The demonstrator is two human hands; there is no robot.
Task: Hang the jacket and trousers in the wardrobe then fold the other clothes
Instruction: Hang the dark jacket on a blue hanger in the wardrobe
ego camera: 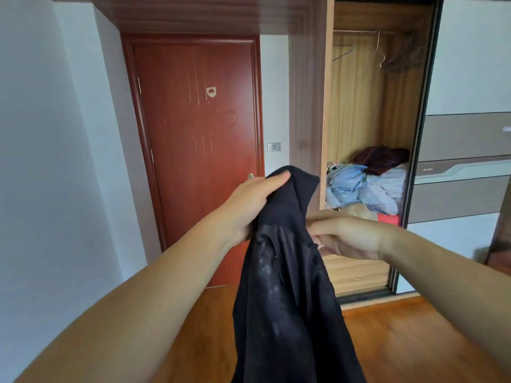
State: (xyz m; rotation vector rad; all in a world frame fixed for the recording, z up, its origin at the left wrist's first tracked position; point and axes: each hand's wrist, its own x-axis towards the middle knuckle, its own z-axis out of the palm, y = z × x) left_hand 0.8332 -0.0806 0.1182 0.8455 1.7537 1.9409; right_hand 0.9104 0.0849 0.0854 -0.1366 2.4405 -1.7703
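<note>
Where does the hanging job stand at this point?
Nothing looks hung: the wardrobe rail shows only bare hangers. In hand: left hand grips the black jacket near its top, right hand touches its side. Left: hanging it, trousers, folding.

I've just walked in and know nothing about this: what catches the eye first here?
A black jacket hangs front and centre, gripped near its top by the left hand while the right hand touches its edge. Behind stand a red-brown door and, to the right, an open wardrobe with heaped clothes.
</note>
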